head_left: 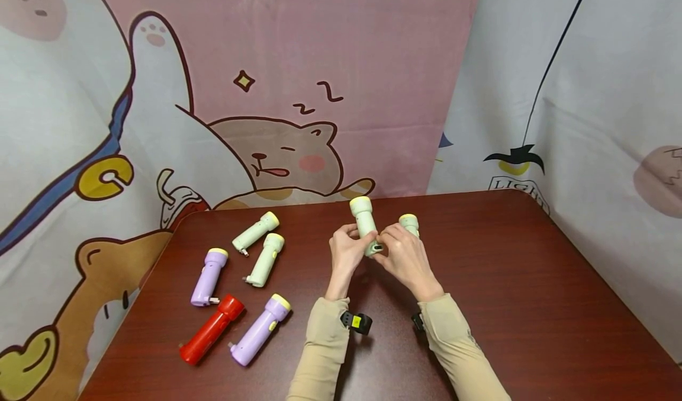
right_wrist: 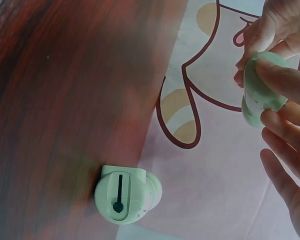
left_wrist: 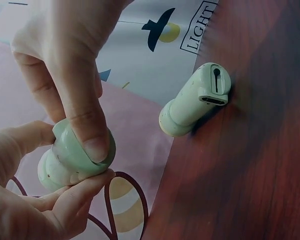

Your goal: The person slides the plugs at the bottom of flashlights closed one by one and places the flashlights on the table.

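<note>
My left hand (head_left: 347, 252) grips a pale green flashlight (head_left: 363, 216) by its barrel, its yellow-rimmed head tipped up and away from me. At the tail end, my right hand (head_left: 406, 257) pinches the cap, with the thumb (left_wrist: 94, 145) pressed over it in the left wrist view. That thumb covers much of the cap's face. Just beyond my right hand lies a second pale green flashlight (head_left: 409, 222), partly hidden by that hand in the head view. Both wrist views show its tail (right_wrist: 121, 195), which has a dark keyhole-shaped slot.
To the left on the brown table (head_left: 533, 306) lie two more pale green flashlights (head_left: 256, 231) (head_left: 265, 262), two purple flashlights (head_left: 208, 279) (head_left: 260, 333) and a red flashlight (head_left: 212, 330). Small plug prongs stick out at their tails. A printed cloth (head_left: 383, 93) hangs behind the far table edge.
</note>
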The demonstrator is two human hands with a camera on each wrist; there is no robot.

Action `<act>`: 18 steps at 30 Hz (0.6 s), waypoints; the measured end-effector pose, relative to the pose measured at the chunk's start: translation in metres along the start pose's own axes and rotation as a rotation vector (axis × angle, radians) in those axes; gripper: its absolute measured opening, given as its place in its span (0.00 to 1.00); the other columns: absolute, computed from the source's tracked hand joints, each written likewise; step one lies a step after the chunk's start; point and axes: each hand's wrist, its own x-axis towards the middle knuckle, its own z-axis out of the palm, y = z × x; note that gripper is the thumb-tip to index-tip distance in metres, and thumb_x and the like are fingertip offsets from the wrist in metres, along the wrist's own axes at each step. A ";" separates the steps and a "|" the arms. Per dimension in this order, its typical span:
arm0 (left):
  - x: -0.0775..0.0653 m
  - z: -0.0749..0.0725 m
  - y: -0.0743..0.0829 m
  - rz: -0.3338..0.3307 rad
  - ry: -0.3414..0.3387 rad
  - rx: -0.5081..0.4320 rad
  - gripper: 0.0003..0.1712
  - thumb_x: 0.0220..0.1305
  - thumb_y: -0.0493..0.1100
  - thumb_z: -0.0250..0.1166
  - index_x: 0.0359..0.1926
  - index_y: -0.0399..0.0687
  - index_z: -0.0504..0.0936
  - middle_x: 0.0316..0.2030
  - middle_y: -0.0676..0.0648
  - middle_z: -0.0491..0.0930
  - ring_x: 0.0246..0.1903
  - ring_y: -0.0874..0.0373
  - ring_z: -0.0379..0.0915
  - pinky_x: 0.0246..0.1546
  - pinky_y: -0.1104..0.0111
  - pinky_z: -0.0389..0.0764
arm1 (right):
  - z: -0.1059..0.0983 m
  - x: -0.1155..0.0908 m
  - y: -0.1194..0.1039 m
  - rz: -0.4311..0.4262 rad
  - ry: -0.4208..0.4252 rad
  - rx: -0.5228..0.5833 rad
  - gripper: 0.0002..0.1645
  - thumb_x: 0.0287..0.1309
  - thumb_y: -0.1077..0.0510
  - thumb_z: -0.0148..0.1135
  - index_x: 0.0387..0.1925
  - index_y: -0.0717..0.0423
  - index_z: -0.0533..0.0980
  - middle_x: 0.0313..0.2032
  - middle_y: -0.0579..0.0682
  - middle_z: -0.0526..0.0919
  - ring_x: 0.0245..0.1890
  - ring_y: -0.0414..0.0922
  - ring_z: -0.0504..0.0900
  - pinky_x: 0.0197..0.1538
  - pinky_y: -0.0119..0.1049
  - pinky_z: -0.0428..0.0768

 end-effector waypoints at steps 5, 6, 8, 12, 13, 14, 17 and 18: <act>-0.001 0.001 0.001 -0.005 0.000 0.000 0.25 0.46 0.46 0.74 0.43 0.34 0.82 0.34 0.39 0.86 0.37 0.51 0.82 0.30 0.71 0.80 | 0.000 -0.001 0.000 0.009 -0.004 0.007 0.21 0.26 0.58 0.83 0.26 0.57 0.79 0.27 0.46 0.80 0.32 0.43 0.77 0.31 0.38 0.78; -0.001 0.001 0.001 -0.005 0.001 0.000 0.25 0.46 0.46 0.74 0.43 0.34 0.82 0.34 0.39 0.86 0.38 0.51 0.82 0.30 0.70 0.80 | 0.000 -0.001 0.001 0.010 -0.004 0.008 0.21 0.26 0.58 0.83 0.25 0.57 0.79 0.27 0.46 0.79 0.31 0.43 0.76 0.31 0.37 0.78; -0.001 0.001 0.001 0.000 0.001 0.003 0.25 0.46 0.46 0.74 0.43 0.34 0.82 0.34 0.39 0.86 0.38 0.51 0.82 0.30 0.70 0.80 | 0.001 -0.001 0.001 0.012 -0.003 0.008 0.21 0.26 0.58 0.83 0.25 0.57 0.78 0.27 0.46 0.79 0.30 0.43 0.76 0.30 0.37 0.77; 0.000 0.002 0.001 0.001 0.000 0.008 0.25 0.47 0.47 0.74 0.43 0.35 0.82 0.35 0.39 0.86 0.38 0.50 0.82 0.30 0.71 0.80 | 0.001 -0.002 0.001 0.017 -0.001 0.008 0.22 0.26 0.59 0.83 0.25 0.56 0.77 0.26 0.46 0.78 0.29 0.42 0.75 0.29 0.36 0.77; 0.000 0.002 0.001 0.002 0.000 0.010 0.25 0.47 0.46 0.74 0.43 0.35 0.82 0.35 0.39 0.86 0.39 0.50 0.81 0.30 0.71 0.80 | 0.002 -0.002 0.001 0.017 -0.001 0.007 0.22 0.26 0.59 0.83 0.25 0.56 0.77 0.26 0.46 0.78 0.29 0.42 0.75 0.29 0.36 0.77; 0.000 0.002 0.001 0.002 0.000 0.013 0.25 0.47 0.46 0.74 0.43 0.35 0.82 0.35 0.39 0.86 0.39 0.51 0.81 0.30 0.71 0.80 | 0.002 -0.002 0.001 0.019 -0.001 0.007 0.22 0.25 0.59 0.83 0.25 0.56 0.77 0.26 0.46 0.78 0.29 0.42 0.75 0.29 0.36 0.77; 0.000 0.002 0.001 0.002 0.001 0.014 0.25 0.47 0.46 0.74 0.43 0.35 0.82 0.35 0.39 0.86 0.39 0.50 0.81 0.31 0.70 0.80 | 0.002 -0.002 0.001 0.019 0.000 0.008 0.22 0.25 0.59 0.83 0.25 0.56 0.77 0.26 0.46 0.78 0.29 0.42 0.74 0.29 0.36 0.77; 0.000 0.002 0.001 0.002 0.001 0.013 0.25 0.47 0.46 0.74 0.43 0.35 0.82 0.35 0.39 0.86 0.39 0.50 0.81 0.31 0.70 0.80 | 0.002 -0.002 0.001 0.020 0.000 0.008 0.22 0.25 0.59 0.83 0.25 0.56 0.77 0.26 0.46 0.78 0.29 0.42 0.74 0.29 0.36 0.76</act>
